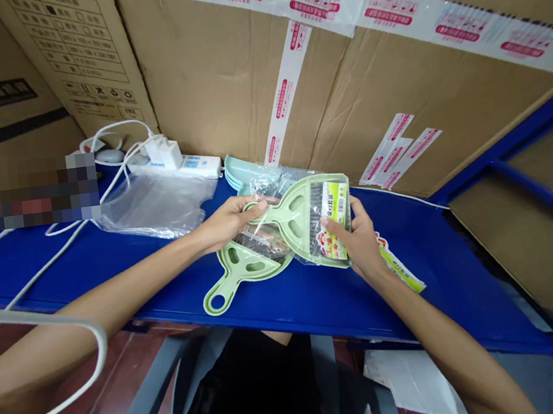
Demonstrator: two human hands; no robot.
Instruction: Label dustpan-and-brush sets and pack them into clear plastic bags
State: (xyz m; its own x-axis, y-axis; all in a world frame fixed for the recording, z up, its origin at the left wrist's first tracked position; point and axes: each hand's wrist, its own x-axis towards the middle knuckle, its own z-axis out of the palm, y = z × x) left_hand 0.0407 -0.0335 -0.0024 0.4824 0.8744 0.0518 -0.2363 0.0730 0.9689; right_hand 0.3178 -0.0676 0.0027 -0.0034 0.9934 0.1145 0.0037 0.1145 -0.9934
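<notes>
In the head view, the left grip (238, 218) pinches the handle of a film-wrapped dustpan (286, 214) above the counter (164, 274) while the right grip (356, 232) clasps its labelled end, so slick film (265, 236) could slip and drop it onto the lower dustpan (238, 274), nudging that over the nearby front edge.

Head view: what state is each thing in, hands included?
Upper green plastic dustpan: held, labelled
Lower green plastic dustpan: resting on blue table
Left hand: gripping upper dustpan's handle
Right hand: gripping labelled end
Clear plastic packaging: lying flat
White rectangular power strip: white charger plugged in
</notes>
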